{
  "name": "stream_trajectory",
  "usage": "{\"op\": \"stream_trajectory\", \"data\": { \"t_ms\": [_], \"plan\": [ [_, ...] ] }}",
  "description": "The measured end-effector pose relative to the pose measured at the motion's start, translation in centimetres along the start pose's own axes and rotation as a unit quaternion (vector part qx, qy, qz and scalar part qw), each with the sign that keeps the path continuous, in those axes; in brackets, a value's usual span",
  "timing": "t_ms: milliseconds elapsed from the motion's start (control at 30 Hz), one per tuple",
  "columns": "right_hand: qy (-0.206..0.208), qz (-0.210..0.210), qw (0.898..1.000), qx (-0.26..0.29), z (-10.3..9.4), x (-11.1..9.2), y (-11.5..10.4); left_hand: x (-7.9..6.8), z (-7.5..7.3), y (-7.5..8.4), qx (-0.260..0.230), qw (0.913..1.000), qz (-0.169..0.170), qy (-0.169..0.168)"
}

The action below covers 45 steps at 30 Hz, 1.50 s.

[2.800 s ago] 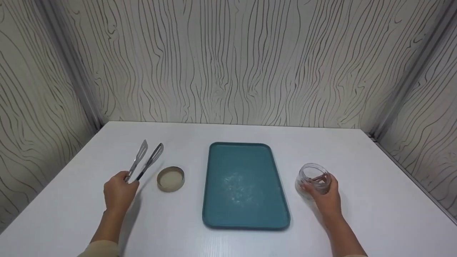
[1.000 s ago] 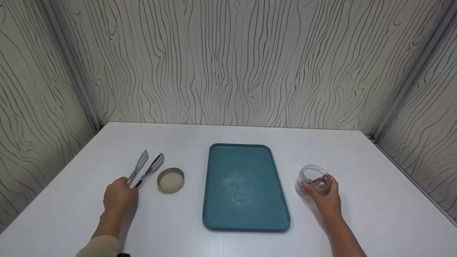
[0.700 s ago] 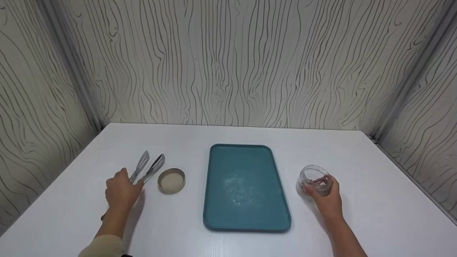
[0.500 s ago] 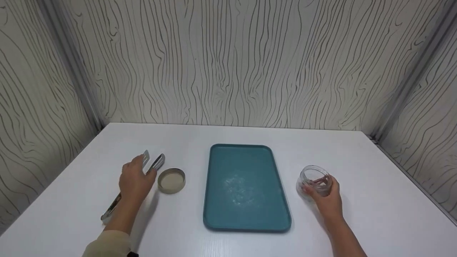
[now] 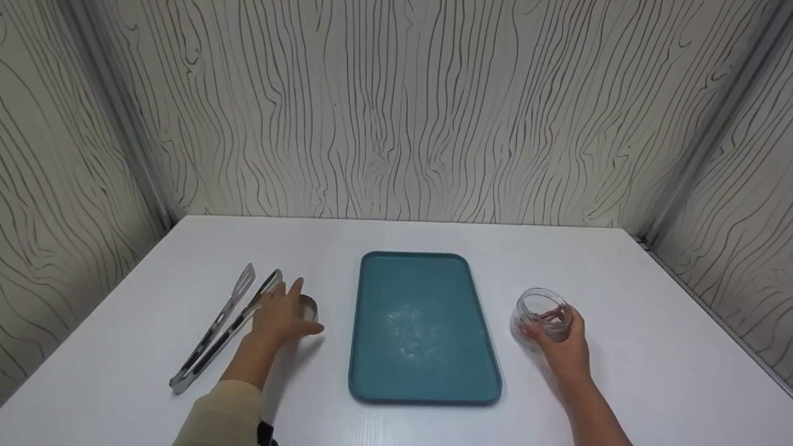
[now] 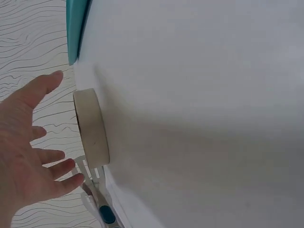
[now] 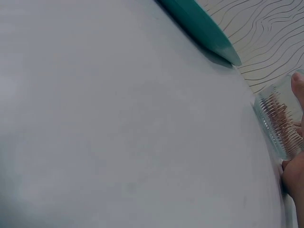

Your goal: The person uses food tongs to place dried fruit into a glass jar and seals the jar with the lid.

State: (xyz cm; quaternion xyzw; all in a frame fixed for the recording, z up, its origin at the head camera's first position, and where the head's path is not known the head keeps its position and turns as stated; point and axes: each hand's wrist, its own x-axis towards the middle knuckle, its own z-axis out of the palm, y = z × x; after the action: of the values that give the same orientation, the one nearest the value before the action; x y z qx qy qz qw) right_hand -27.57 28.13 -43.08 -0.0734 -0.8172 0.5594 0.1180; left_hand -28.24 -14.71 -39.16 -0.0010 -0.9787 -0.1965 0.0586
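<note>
In the head view my left hand [image 5: 279, 314] hovers over a round beige lid [image 5: 309, 305], fingers spread and holding nothing. The left wrist view shows the palm [image 6: 21, 156] beside the lid [image 6: 92, 128], with a gap between them. Metal tongs [image 5: 210, 354] with slotted ends and dark grips lie spread on the table, left of that hand. On the right, my right hand [image 5: 569, 353] grips a clear glass jar [image 5: 530, 316] round its side. The jar stands open and upright with reddish-brown, stick-like pieces inside; the right wrist view catches the jar [image 7: 280, 118] only at its edge.
A teal rectangular tray [image 5: 421, 322] lies mid-table, between the lid and the jar. The white table [image 5: 526, 254] ends at a wood-grain patterned wall [image 5: 396, 111] behind, with similar panels at both sides.
My left hand has lowered the tongs to the table, let go of them and moved right, over the lid. The right hand keeps its hold on the jar in the same place.
</note>
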Motion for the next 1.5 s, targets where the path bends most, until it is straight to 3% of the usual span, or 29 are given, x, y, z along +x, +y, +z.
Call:
{"op": "stream_trajectory", "data": {
  "t_ms": [133, 500, 833, 1267, 1500],
  "plan": [
    [0.001, -0.006, 1.0, -0.005, 0.2, -0.2, -0.2, -0.2, 0.4, -0.3, 0.006, 0.9996, -0.013, -0.024],
    [0.003, -0.006, 1.0, -0.008, 0.6, -0.8, -0.8, -1.1, 0.1, -1.1, -0.009, 0.9987, -0.042, -0.028],
    [0.015, -0.005, 1.0, 0.007, 0.1, -0.7, -1.2, -2.0, 0.0, -0.4, -0.013, 0.998, -0.061, -0.004],
    [0.038, 0.012, 0.998, 0.04, 0.1, -0.5, -0.9, -3.8, -0.1, -0.6, -0.059, 0.9962, -0.037, 0.053],
    [0.02, 0.01, 0.997, 0.067, -0.1, -0.8, -2.1, -4.8, -1.0, -1.1, -0.077, 0.9938, -0.025, 0.076]
  ]
}}
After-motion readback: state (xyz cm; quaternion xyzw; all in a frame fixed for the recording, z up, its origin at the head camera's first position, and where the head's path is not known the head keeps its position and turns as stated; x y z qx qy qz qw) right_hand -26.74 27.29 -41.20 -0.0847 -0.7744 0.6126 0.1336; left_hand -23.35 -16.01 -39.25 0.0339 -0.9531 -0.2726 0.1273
